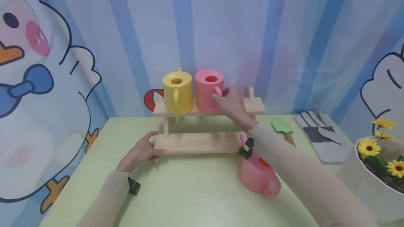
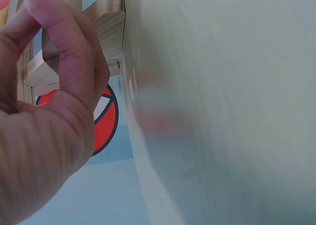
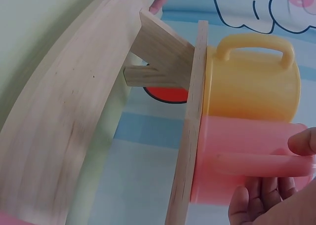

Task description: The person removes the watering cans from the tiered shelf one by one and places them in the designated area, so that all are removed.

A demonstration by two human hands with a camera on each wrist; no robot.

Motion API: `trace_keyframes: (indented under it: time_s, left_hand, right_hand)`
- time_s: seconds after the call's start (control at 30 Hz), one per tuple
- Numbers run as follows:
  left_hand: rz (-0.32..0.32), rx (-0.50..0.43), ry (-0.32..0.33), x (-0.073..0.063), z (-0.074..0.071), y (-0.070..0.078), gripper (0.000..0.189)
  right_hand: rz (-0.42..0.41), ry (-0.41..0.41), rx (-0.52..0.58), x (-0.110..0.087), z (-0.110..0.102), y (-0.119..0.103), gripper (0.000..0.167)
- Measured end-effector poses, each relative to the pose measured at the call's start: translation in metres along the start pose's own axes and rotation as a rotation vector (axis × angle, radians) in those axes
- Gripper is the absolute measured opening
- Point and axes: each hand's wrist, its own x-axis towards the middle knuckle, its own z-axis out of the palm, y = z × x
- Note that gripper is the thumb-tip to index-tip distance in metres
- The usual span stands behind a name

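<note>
From where I stood, the person's right hand (image 1: 233,106) was pinched round the handle (image 3: 266,165) of a pink watering can (image 1: 208,97), thumb on one side and fingers on the other. That can stood upright on the upper board (image 1: 257,105) of a small wooden stand, right next to a yellow watering can (image 1: 187,95), which was on its left; I could not tell whether the two touched. Both had their handles towards the person and their spouts towards the back.

The left hand (image 1: 143,151) was down at the left end of the lower board (image 1: 202,143), gripping the wood, its thumb along the front edge.

A second pink watering can (image 1: 252,176) sat on the pale green table (image 1: 189,192), near the right end of the lower board, its handle pointing towards the person and partly covered by the right sleeve (image 1: 303,171). Past that arm lay a green trowel (image 1: 282,125) with a brown handle, and beside it some grey and white gloves (image 1: 320,136). At the far right was a white pot (image 1: 359,178) of yellow flowers (image 1: 369,147). Behind everything hung a blue striped cloth (image 1: 221,27) with a big white duck (image 1: 47,143) printed on its left side
</note>
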Motion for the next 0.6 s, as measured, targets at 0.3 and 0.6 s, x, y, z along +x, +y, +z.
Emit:
trace_keyframes:
  time_s: [0.3,0.6]
  left_hand:
    - [0.004,-0.014,-0.001,-0.0017,0.0006,0.0015,0.099]
    - [0.020,-0.010,-0.012,-0.0025,0.0004,0.0017,0.098]
  right_hand:
    - [0.023,-0.003,0.027,0.0017,0.0042,-0.0004,0.028]
    - [0.019,0.003,0.051,0.0039,0.0074,0.0004,0.029]
